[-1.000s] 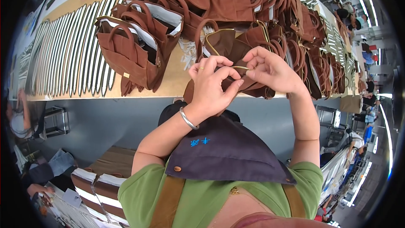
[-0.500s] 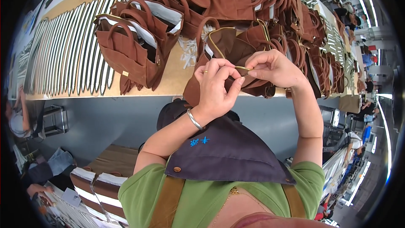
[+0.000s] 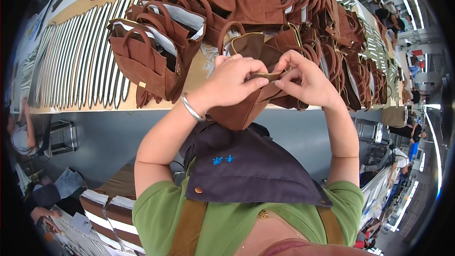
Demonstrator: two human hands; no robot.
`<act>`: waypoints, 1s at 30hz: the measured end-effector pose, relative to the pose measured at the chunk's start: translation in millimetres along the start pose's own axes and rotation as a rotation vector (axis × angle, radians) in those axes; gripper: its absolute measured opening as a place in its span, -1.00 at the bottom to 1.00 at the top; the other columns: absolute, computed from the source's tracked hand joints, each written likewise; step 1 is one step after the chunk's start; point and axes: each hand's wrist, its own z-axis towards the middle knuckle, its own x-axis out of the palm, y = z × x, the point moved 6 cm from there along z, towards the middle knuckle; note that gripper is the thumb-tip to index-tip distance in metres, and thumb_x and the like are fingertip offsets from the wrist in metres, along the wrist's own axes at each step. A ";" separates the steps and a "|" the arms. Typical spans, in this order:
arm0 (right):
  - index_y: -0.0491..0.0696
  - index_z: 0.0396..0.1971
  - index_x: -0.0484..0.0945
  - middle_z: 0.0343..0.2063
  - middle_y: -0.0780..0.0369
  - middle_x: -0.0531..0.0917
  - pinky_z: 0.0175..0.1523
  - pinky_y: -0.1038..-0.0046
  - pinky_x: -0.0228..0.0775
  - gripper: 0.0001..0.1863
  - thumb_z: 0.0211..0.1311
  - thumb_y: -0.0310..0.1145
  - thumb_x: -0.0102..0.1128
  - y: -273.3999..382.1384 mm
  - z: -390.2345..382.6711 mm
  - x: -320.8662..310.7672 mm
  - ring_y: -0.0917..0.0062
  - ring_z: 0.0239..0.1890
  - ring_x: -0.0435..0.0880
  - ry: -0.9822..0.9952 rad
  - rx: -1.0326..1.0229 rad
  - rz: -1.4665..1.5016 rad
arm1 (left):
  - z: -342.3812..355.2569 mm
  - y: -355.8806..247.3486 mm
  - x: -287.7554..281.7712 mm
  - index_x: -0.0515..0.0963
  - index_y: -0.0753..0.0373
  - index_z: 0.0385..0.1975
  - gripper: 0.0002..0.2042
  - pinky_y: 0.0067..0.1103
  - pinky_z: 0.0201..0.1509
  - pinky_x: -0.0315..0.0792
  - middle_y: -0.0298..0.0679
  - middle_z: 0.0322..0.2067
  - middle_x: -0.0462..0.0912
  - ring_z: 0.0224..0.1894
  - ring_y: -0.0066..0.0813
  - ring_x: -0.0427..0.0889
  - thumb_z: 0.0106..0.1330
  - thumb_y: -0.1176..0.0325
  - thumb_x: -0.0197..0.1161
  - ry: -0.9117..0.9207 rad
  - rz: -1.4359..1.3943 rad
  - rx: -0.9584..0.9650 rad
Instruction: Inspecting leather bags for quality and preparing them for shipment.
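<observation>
A reddish-brown handbag (image 3: 241,112) rests at the front edge of the table, its top gaping open on a brown lining. A brass-toothed zipper (image 3: 265,75) along its rim stretches between my two hands. My left hand (image 3: 234,79) is closed, pinching the zipper and the bag's edge between thumb and fingers. At the zipper's right end, my right hand (image 3: 307,79) pinches the tape with thumb and fingertips. Whether a zipper slider sits between those fingertips cannot be made out. One looped handle (image 3: 231,27) of the bag rises behind my left hand.
Similar brown bags (image 3: 142,59) stand to the left, with more bags (image 3: 260,0) piled behind and to the right. Long dark-and-white strips (image 3: 83,57) lie in a row at the left of the table (image 3: 192,83). Other people work farther off, and a stool (image 3: 64,135) stands at left.
My left hand has moved left and turned flatter, its grip now farther along the zipper. More of the bag's front shows below it. My right hand still pinches the zipper's right end.
</observation>
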 end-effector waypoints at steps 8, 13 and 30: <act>-0.13 -0.42 0.58 -0.16 0.27 0.46 -0.34 0.60 0.42 -0.92 0.10 -0.49 0.31 4.4 -11.4 3.7 0.66 -0.36 0.60 -0.116 -0.193 -0.182 | 8.4 -17.9 -14.7 0.63 0.09 -0.37 -0.93 -0.48 -0.01 0.05 -0.45 -0.53 0.46 -0.34 -0.55 0.38 0.21 0.29 0.29 0.096 0.058 0.097; -0.13 -0.41 0.59 -0.12 0.27 0.43 -0.31 0.59 0.42 -0.92 0.11 -0.48 0.31 1.3 -12.9 5.6 0.64 -0.33 0.58 -0.174 -0.207 -0.153 | 12.3 -20.4 -16.3 0.62 0.09 -0.40 -0.96 -0.45 -0.06 0.04 -0.43 -0.54 0.41 -0.36 -0.50 0.36 0.20 0.34 0.26 0.094 0.144 0.162; -0.15 -0.43 0.58 -0.21 0.27 0.46 -0.17 0.52 0.35 -0.91 0.11 -0.48 0.31 0.2 -10.8 8.7 0.56 -0.23 0.50 -0.199 -0.151 -0.158 | 14.0 -25.5 -16.2 0.62 0.10 -0.39 -0.94 -0.42 -0.04 0.05 -0.40 -0.48 0.48 -0.31 -0.41 0.38 0.21 0.36 0.23 0.155 0.171 0.228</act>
